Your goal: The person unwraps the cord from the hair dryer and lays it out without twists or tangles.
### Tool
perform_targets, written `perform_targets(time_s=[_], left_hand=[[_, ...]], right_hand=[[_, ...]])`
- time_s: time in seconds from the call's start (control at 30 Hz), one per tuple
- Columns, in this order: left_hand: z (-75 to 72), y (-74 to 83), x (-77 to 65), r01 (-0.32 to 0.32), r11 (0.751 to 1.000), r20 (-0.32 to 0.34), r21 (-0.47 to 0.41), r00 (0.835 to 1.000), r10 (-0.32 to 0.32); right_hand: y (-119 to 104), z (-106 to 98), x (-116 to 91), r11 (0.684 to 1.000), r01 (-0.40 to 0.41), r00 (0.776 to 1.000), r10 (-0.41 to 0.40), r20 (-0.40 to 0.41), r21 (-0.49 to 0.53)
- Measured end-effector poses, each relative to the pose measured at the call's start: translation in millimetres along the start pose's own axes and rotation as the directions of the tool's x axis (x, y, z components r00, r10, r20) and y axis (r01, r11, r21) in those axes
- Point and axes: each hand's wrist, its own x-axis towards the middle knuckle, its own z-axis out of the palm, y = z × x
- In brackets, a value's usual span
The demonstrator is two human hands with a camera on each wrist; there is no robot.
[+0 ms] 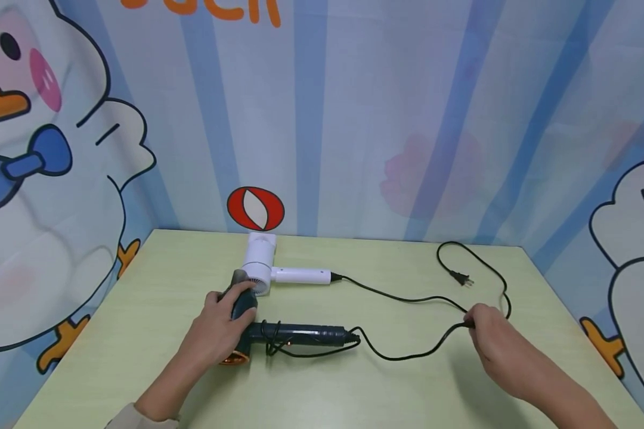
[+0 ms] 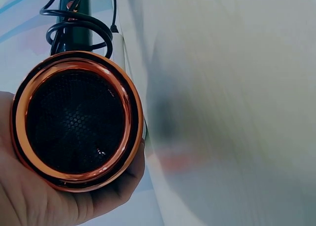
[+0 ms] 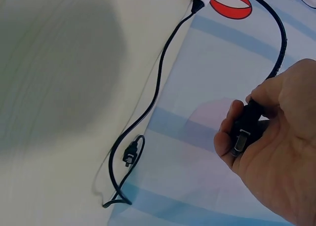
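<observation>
My left hand (image 1: 214,328) grips the head of a dark green hair dryer (image 1: 308,335), whose handle points right. Up close in the left wrist view, a copper-coloured ring (image 2: 134,105) frames the dryer's dark mesh end, with fingers curled behind it. Part of the black cord (image 1: 271,338) is looped around the handle; the rest runs right to my right hand (image 1: 499,348). That hand holds the plug (image 3: 247,122), its metal prong showing in the right wrist view. Behind lies a pale lavender hair dryer (image 1: 303,275), near my left fingertips; whether they touch it I cannot tell.
From the lavender dryer a black cord (image 1: 397,295) crosses the table (image 1: 354,393) and passes behind my right hand. It bends back to a two-prong plug (image 1: 461,277) at the back right. A curtain with cartoon ducks (image 1: 349,119) hangs along the table's far edge.
</observation>
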Motion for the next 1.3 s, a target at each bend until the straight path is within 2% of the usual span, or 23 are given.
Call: perform_targets(time_s=[0.13,0.33,0.5,0.7,1.0,1.23,1.3], left_hand=[[0.5,-0.8,-0.1,0.002,1.000,0.004,-0.002,1.000,-0.002],[1.5,-1.2,-0.5,0.001,1.000,0.005,-0.007,1.000,-0.001],[0.7,-1.3,-0.7,-0.001,1.000,0.005,-0.009,1.000,0.001],[-1.1,-2.7,-1.2,-0.009,1.000,0.005,-0.017,1.000,0.009],[-3.1,-3.6,-2.3,-0.016,0.999,-0.003,-0.035,1.000,0.016],[-4.8,-3.9,-3.1,-0.020,0.999,-0.007,-0.035,1.000,0.019],[-4.8,-3.9,-3.0,-0.020,0.999,-0.008,-0.033,1.000,0.020]], right_hand=[[6.0,4.6,-1.2,0.998,0.035,0.999,-0.036,-0.023,-0.053],[19.0,13.6,-2.5,0.981,0.061,0.996,-0.073,-0.055,-0.185],[34.4,19.3,-2.1,0.956,0.047,0.999,-0.053,-0.013,-0.290],[48.8,19.9,-5.8,0.941,0.061,0.998,-0.056,0.027,-0.333],[60.7,19.1,-11.2,0.906,0.039,0.999,-0.026,0.036,-0.422],[72.6,17.0,-15.9,0.856,0.007,0.999,0.010,0.031,-0.517],[76.7,16.3,-16.6,0.853,-0.005,0.999,0.028,0.037,-0.522]])
